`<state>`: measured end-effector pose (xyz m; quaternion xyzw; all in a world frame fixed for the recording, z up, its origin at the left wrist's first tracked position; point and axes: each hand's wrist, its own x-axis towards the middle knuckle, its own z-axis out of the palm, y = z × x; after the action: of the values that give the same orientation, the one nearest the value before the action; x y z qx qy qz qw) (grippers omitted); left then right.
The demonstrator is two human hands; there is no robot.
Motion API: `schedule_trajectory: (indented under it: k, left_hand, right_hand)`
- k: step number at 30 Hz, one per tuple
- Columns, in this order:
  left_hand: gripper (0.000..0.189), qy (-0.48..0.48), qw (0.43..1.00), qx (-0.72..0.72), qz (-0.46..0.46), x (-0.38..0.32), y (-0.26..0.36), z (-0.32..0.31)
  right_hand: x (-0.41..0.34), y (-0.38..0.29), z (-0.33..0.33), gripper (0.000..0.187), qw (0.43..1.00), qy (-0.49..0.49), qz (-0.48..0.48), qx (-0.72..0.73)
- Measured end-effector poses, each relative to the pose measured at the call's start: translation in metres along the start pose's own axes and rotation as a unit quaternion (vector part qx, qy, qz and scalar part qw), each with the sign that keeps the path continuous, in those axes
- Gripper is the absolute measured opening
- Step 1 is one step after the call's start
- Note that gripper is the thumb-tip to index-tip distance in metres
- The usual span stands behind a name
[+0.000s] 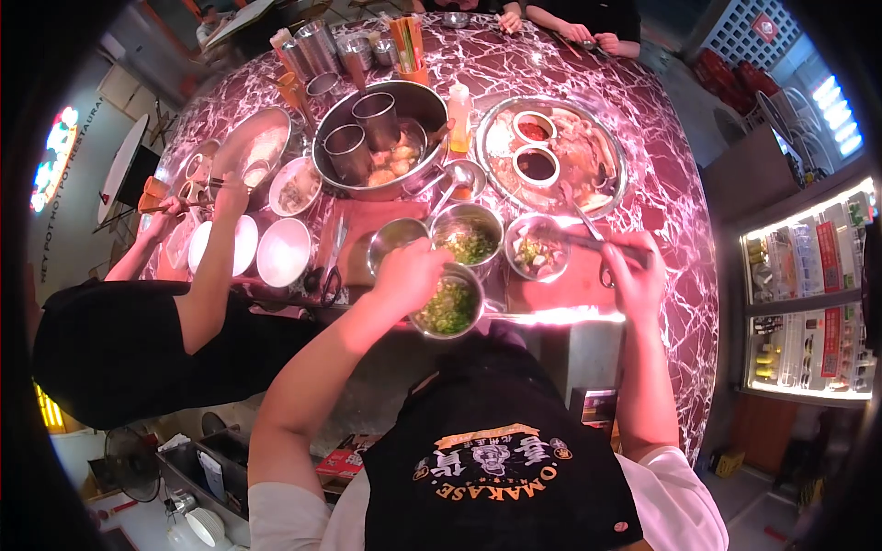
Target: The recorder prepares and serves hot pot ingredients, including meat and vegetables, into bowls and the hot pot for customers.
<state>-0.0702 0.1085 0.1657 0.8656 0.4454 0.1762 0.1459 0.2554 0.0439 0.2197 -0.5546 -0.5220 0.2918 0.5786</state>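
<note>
My left hand (413, 272) grips the rim of a small steel bowl of chopped scallions (449, 308), tilted towards me at the counter's front edge. Just beyond it stands a steel pot with more chopped greens (470, 237); another steel bowl (393, 241) is partly hidden by that hand. To the right, my right hand (637, 268) holds a long dark utensil (596, 242), perhaps tongs. Its far end reaches over a steel bowl of meat pieces and scallions (536, 251). A metal loop, possibly a scissor handle (606, 277), shows beside my right fingers.
A large pot (320, 169) holds two metal cylinders and food in broth. Right of it are a sauce bottle (459, 117) and a round meat platter (486, 155) with two sauce cups. At left, a co-worker's hands (231, 200) hold chopsticks near white bowls (284, 253). Scissors (332, 275) lie nearby.
</note>
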Motion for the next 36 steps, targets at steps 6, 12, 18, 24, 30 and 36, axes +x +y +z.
schedule_trajectory:
  k: [6, 12, 18, 24, 30, 36]
  left_hand:
    - [0.024, -0.077, 0.996, -0.048, -0.006, 0.088, 0.032, -0.015]
    - [0.023, -0.077, 0.995, -0.065, -0.011, 0.179, 0.057, -0.075]
    - [0.023, -0.045, 0.997, -0.064, -0.007, 0.322, 0.032, -0.113]
    - [0.026, -0.023, 0.999, 0.043, 0.004, 0.47, -0.081, -0.062]
    - [0.023, -0.076, 0.99, 0.114, -0.041, 0.523, -0.206, 0.044]
    - [0.023, -0.133, 0.984, 0.114, -0.043, 0.508, -0.264, 0.097]
  right_hand:
    - [0.02, -0.026, 0.035, 0.028, 0.915, -0.268, -0.217, -0.208]
    - [0.075, -0.021, -0.004, 0.073, 0.972, -0.18, -0.149, 0.016]
    - [0.199, 0.116, 0.028, 0.05, 0.998, -0.066, -0.013, 0.004]
    - [0.293, 0.209, 0.181, 0.098, 0.949, -0.237, -0.12, -0.168]
    - [0.327, 0.222, 0.236, 0.086, 0.91, -0.403, 0.047, -0.08]
    - [0.303, 0.227, 0.212, 0.071, 0.958, -0.266, -0.107, 0.0]
